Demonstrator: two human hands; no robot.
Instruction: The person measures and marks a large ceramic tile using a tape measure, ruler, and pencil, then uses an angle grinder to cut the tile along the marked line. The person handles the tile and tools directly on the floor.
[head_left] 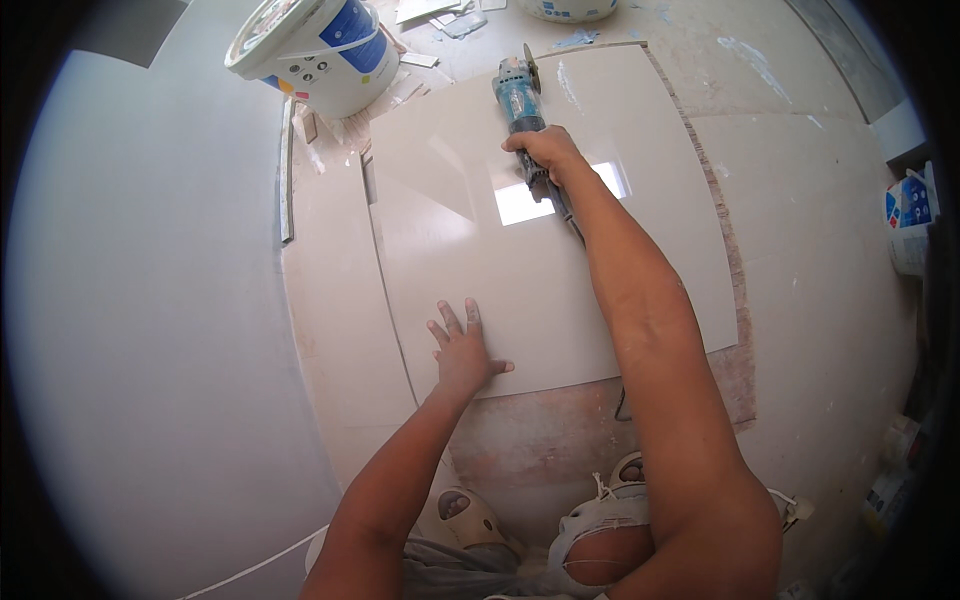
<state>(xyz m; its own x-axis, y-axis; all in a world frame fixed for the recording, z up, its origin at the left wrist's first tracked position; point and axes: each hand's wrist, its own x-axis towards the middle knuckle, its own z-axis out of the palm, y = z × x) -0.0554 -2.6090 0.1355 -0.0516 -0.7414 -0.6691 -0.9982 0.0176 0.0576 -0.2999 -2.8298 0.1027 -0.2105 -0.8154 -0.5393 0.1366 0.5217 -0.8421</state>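
A large glossy beige tile (560, 300) lies flat on a worn reddish board (540, 435). Stretched out toward the tile's far part, my right hand (548, 150) is wrapped round the body of a teal angle grinder (518, 95). The grinder's disc (531, 68) stands edge-up at the far end, and its cord trails back beneath my forearm. Whether the disc spins I cannot tell. My left hand (462, 355) rests flat on the near left part of the tile, fingers spread, holding nothing.
A white bucket with a blue label (335, 60) stands at the far left, near a wall (150, 300). Another bucket (570, 8) is at the far edge, beside tile offcuts (460, 22). More buckets (910, 225) line the right side. My sandalled feet (465, 515) are close to the board.
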